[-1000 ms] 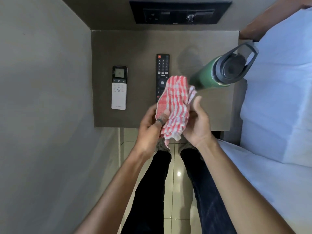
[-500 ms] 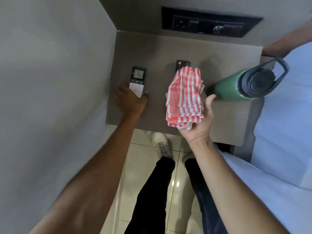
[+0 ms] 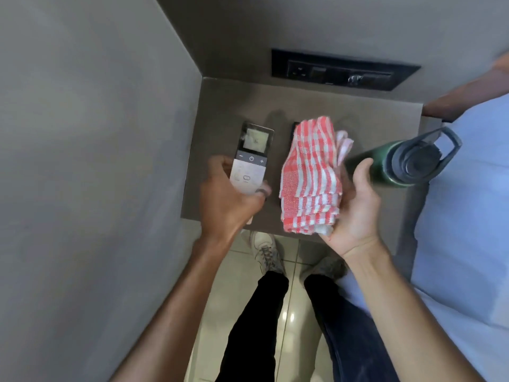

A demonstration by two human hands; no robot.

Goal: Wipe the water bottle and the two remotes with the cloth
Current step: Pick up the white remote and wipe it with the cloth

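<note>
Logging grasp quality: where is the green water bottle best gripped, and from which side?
Probably round the green body of the water bottle, just below its dark lid, coming from the left: it stands upright, and the bed crowds its right. The lid's carry loop, taken from above, also suits.

Seen through my headset feed: a brown bench [image 3: 303, 100] fills a corner, shut in on its left by a plain grey wall [image 3: 82, 133]. A black socket panel [image 3: 341, 71] is set into the wall behind the bench, with a small metal knob [image 3: 355, 78] toward its right end. On the right, a bed [image 3: 468, 216] under a pale blue sheet lies just beside the bench, a brown wooden headboard [image 3: 468, 97] at its far end. Below the bench's near edge I see glossy pale floor tiles [image 3: 234, 271] catching a spot of light.
</note>
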